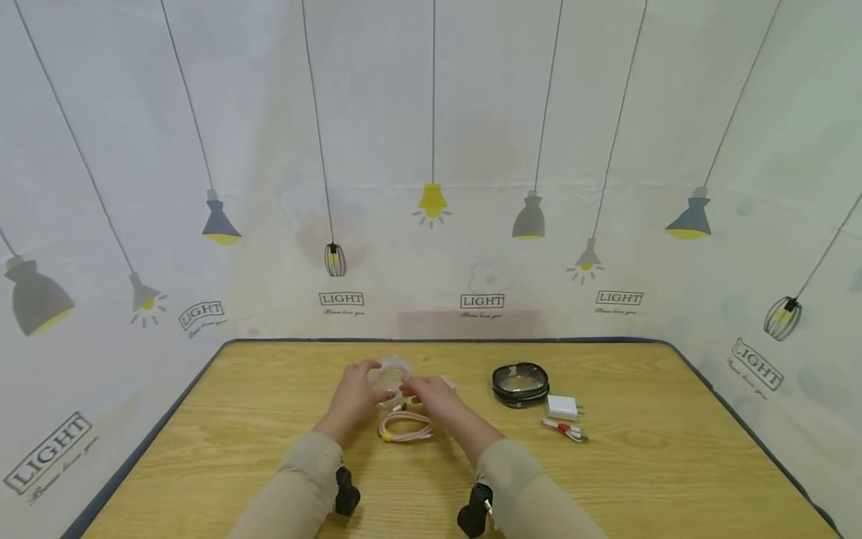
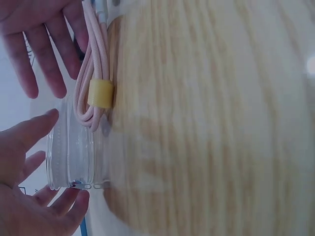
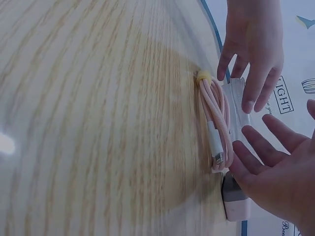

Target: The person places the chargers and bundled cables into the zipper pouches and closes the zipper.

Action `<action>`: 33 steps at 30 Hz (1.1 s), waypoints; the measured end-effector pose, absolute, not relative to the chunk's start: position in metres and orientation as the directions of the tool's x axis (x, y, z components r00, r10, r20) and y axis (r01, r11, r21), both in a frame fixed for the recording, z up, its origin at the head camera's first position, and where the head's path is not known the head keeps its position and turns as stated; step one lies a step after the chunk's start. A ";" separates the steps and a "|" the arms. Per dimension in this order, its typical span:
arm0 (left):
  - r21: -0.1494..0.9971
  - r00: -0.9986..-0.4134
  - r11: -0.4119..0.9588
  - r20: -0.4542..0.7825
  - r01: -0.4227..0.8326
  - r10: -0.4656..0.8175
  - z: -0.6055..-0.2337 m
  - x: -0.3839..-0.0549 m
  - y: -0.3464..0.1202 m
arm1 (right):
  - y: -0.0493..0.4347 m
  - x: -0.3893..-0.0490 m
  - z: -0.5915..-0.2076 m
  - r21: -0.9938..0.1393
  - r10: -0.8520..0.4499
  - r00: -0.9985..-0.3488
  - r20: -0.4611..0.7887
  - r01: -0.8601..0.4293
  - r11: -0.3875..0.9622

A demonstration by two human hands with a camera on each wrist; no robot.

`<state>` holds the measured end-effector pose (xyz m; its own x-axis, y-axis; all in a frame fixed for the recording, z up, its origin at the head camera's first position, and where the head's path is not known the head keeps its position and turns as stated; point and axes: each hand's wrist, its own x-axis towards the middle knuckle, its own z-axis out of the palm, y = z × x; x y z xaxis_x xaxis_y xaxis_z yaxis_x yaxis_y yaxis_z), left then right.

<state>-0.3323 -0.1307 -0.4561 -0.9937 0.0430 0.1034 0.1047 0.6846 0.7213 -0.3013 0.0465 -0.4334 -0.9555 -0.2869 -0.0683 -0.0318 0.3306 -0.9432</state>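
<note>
A clear round zippered case stands on its edge on the table. My left hand grips it from the left, thumb and fingers on either side, as the left wrist view shows; its zipper pulls lie by the fingertips. My right hand is at the case's right side, its fingers extended and holding nothing. In front of the case lies a coiled pink cable with a yellow strap. A pink and dark grey block sits beside the right hand, mostly hidden in the head view.
Farther right on the wooden table are a coiled black cable, a white plug adapter and a short white cable with a red band. A cloth printed with lamps hangs around the back and sides.
</note>
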 end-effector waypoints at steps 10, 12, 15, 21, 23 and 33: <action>0.814 -0.993 0.569 0.082 0.116 0.085 -0.456 -0.328 -0.147 | 0.047 -0.302 -0.437 -0.967 -0.260 -0.961 -0.090 0.022 0.255; 0.828 -0.994 0.552 0.065 0.100 0.082 -0.456 -0.326 -0.148 | 0.047 -0.302 -0.437 -0.968 -0.252 -0.963 -0.091 0.026 0.250; 0.843 -0.996 0.532 0.048 0.081 0.075 -0.454 -0.322 -0.149 | 0.048 -0.302 -0.438 -0.970 -0.256 -0.963 -0.084 0.020 0.242; 0.871 -0.998 0.489 0.016 0.047 0.067 -0.455 -0.319 -0.153 | 0.044 -0.304 -0.440 -0.973 -0.267 -0.960 -0.086 0.023 0.230; 0.878 -0.997 0.476 0.015 0.047 0.070 -0.455 -0.319 -0.154 | 0.044 -0.304 -0.440 -0.971 -0.271 -0.959 -0.078 0.011 0.240; 0.869 -0.996 0.493 -0.001 0.042 0.088 -0.449 -0.320 -0.162 | 0.041 -0.306 -0.432 -0.939 -0.393 -0.919 -0.036 -0.103 0.327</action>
<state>-0.3195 -0.1623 -0.4490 -0.9961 0.0877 -0.0014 0.0422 0.4925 0.8693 -0.3061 0.0411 -0.4321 -0.9188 -0.3932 -0.0365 -0.1027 0.3272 -0.9393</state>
